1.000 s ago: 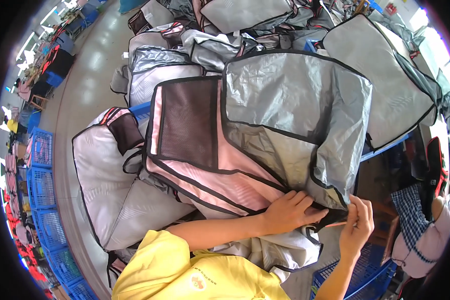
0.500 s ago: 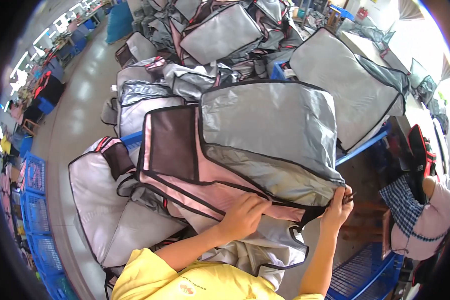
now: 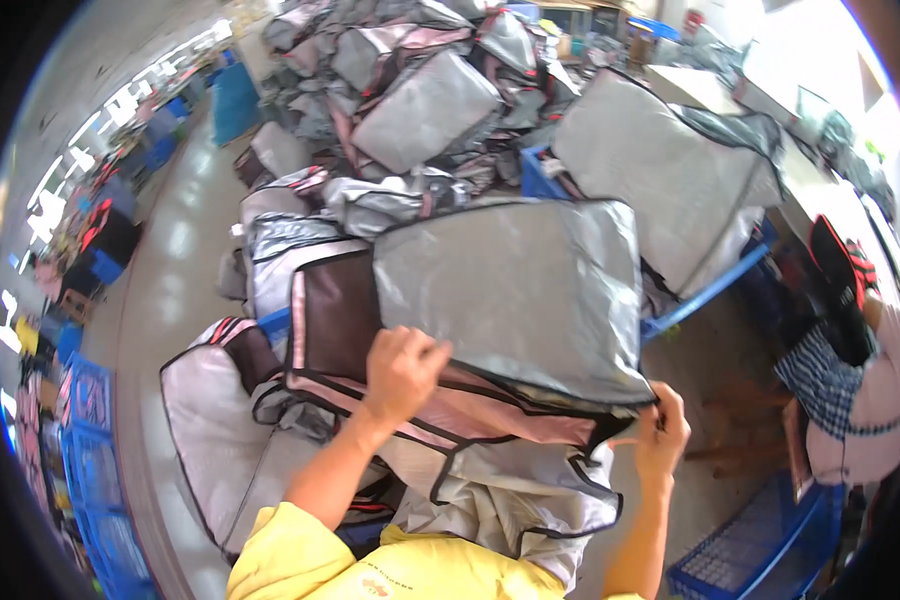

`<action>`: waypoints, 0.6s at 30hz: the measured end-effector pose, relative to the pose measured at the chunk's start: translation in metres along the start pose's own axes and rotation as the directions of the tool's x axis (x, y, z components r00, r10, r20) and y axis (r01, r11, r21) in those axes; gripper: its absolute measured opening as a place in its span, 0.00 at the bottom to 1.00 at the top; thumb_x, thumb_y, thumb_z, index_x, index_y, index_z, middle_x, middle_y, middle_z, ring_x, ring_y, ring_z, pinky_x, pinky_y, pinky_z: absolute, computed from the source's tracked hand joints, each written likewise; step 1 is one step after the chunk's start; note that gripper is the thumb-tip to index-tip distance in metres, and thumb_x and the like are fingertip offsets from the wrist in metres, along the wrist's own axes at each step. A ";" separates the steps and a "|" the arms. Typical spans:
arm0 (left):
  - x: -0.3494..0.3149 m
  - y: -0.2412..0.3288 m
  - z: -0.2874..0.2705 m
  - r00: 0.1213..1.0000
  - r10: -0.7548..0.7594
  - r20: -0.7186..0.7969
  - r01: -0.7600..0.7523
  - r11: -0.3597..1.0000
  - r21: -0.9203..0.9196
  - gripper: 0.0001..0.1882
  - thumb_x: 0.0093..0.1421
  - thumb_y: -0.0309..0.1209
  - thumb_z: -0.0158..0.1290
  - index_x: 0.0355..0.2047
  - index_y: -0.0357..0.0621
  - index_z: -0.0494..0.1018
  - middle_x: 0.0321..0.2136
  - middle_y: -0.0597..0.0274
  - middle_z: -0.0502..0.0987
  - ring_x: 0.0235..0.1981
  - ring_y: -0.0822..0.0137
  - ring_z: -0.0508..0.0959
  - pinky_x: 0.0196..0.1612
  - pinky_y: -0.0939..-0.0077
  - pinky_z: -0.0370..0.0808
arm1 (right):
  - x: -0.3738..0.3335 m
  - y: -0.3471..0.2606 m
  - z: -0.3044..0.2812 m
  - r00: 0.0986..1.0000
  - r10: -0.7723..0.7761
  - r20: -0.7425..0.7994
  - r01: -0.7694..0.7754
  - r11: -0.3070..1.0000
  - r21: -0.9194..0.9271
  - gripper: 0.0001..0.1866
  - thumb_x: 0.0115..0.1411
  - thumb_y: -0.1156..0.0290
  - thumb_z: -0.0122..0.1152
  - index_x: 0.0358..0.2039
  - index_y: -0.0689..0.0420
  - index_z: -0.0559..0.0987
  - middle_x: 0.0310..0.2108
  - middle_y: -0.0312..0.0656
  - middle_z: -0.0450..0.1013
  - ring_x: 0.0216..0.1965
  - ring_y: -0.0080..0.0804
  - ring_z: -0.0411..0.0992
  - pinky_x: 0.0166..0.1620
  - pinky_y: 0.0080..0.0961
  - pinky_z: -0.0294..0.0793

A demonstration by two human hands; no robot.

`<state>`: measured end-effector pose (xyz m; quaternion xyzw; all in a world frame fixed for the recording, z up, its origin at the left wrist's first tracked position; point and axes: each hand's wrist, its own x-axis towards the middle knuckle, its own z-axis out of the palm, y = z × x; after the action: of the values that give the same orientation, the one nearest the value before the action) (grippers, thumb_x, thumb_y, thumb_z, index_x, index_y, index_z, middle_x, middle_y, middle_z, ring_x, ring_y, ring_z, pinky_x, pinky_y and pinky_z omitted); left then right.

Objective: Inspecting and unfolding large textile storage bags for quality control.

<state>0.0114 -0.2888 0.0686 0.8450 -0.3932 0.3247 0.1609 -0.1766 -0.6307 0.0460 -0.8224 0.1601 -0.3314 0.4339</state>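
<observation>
Grey polished floor (image 3: 160,300) runs down the left side of the workshop, with blue crates (image 3: 85,440) stacked along its near-left edge. Beside them lies a grey bag with dark piping (image 3: 210,430), flat and low. Just right of it sits the silver-grey fabric bag (image 3: 510,295) being worked on, its brown and pink panel (image 3: 335,320) showing on the left and its pink lining peeking out along the near edge.

The left hand (image 3: 402,370) now rests on the bag's near-left edge, fingers curled over the dark binding and gripping it; half a second ago it lay lower and further right, close to the other hand. The right hand (image 3: 660,435) pinches the bag's near-right corner between closed fingertips, much as before, so the two hands have drawn well apart along the edge. The bag itself looks flatter and more spread than earlier.

Far behind, a heap of similar grey bags (image 3: 420,90) covers the worktop. To the right, another large grey bag (image 3: 670,170) leans over a blue frame (image 3: 705,290), and a seated person in checked cloth (image 3: 850,380) is at the far right edge.
</observation>
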 end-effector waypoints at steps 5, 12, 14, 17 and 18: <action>-0.042 0.023 -0.003 0.999 -0.011 0.045 0.011 1.000 -0.008 0.12 0.55 0.32 0.59 0.40 0.48 0.84 0.29 0.68 0.70 0.33 0.64 0.74 0.39 0.65 0.72 | -0.023 0.021 -0.012 0.999 -0.052 0.015 0.052 0.997 -0.048 0.12 0.65 0.83 0.51 0.45 0.59 0.79 0.25 0.29 0.69 0.24 0.15 0.60 0.27 0.19 0.60; -0.017 0.026 -0.025 0.993 0.017 0.120 0.000 0.990 -0.142 0.13 0.52 0.29 0.61 0.40 0.50 0.85 0.34 0.65 0.77 0.39 0.59 0.78 0.44 0.56 0.71 | -0.037 0.012 -0.027 0.992 0.101 0.077 -0.089 0.986 -0.139 0.14 0.62 0.86 0.53 0.44 0.57 0.80 0.24 0.35 0.68 0.25 0.21 0.67 0.30 0.23 0.70; 0.002 0.017 -0.035 0.996 0.076 0.049 -0.064 0.974 -0.217 0.17 0.52 0.26 0.61 0.44 0.47 0.83 0.42 0.57 0.77 0.45 0.53 0.77 0.49 0.55 0.72 | -0.038 0.010 -0.029 0.987 0.118 0.106 -0.109 0.990 -0.091 0.14 0.61 0.87 0.54 0.44 0.59 0.80 0.29 0.46 0.75 0.24 0.29 0.71 0.31 0.25 0.71; 0.048 -0.012 -0.033 0.999 0.016 -0.046 -0.018 0.999 -0.035 0.24 0.58 0.28 0.61 0.56 0.39 0.76 0.50 0.47 0.74 0.52 0.45 0.75 0.56 0.47 0.72 | -0.040 0.009 -0.028 0.991 0.083 0.107 -0.074 0.993 -0.090 0.14 0.61 0.87 0.55 0.45 0.59 0.80 0.28 0.46 0.75 0.24 0.31 0.71 0.31 0.26 0.71; 0.065 -0.025 -0.028 0.998 -0.032 -0.054 0.032 0.999 0.004 0.27 0.62 0.35 0.63 0.59 0.37 0.74 0.53 0.43 0.72 0.54 0.42 0.73 0.57 0.47 0.72 | -0.042 0.009 -0.025 0.993 0.055 0.100 -0.048 0.996 -0.075 0.14 0.61 0.87 0.55 0.45 0.59 0.80 0.28 0.46 0.75 0.24 0.31 0.71 0.31 0.26 0.71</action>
<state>0.0494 -0.2943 0.1328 0.8425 -0.3745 0.3458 0.1744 -0.2240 -0.6285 0.0319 -0.8489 0.1707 -0.2718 0.4199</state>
